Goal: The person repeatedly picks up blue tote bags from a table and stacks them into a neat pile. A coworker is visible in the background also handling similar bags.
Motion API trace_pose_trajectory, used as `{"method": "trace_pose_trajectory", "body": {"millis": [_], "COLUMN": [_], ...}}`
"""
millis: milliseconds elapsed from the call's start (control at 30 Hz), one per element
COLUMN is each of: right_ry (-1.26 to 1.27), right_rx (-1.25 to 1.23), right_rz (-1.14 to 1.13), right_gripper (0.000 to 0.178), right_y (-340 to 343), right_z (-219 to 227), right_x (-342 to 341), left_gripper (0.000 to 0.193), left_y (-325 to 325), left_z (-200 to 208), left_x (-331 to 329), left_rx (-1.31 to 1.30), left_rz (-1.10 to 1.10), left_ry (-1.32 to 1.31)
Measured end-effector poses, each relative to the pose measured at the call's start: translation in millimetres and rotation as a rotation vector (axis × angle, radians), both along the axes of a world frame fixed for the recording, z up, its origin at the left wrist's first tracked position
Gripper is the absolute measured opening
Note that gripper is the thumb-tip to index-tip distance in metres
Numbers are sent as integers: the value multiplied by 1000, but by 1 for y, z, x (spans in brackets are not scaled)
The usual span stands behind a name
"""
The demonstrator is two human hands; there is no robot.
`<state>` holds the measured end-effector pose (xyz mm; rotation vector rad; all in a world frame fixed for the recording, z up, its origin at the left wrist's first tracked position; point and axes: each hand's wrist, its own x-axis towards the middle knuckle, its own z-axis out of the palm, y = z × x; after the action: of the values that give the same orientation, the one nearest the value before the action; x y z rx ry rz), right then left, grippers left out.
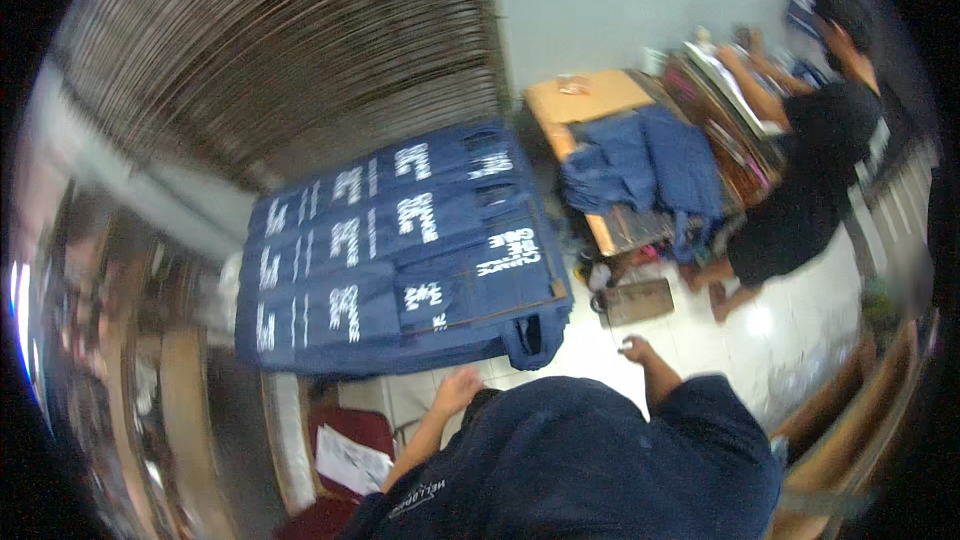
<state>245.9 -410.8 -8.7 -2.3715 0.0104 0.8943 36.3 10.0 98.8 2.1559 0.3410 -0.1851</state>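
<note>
My left hand [459, 389] hangs just off the near edge of a rack loaded with navy fabric pieces [375, 245]. It is blurred, but its fingers look loosely stretched with nothing in them. To the right, over the pale floor, my right hand [645, 352] is closed. A small pale and dark bit shows at its fingertips, too small to name. White lettering is printed on the navy pieces, which lie flat in overlapping rows. A navy strap loop [535, 340] droops from the near right corner. Neither hand touches the fabric.
A tall stack of dark slatted frames [300, 50] rises behind the rack. Navy cloth [645, 165] heaps on a wooden table [585, 95], where a person in black [800, 180] works. A brown flat box [638, 302] sits on the floor. Papers [350, 460] lie on a maroon chair [345, 422].
</note>
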Motion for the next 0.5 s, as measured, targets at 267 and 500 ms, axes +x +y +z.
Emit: {"method": "trace_pose_trajectory", "body": {"millis": [267,500], "right_ry": [175,-184], "right_rx": [-2,-11], "right_rz": [-33,227], "right_gripper": [46,52], "right_y": [-49,-53], "right_z": [-25,68], "right_x": [13,53], "left_gripper": [37,28], "left_y": [-129,-188], "left_z": [385,422], "left_x": [78,57], "left_rx": [-583,-569], "left_rz": [-1025,-1358], "left_ry": [-867,-1076]}}
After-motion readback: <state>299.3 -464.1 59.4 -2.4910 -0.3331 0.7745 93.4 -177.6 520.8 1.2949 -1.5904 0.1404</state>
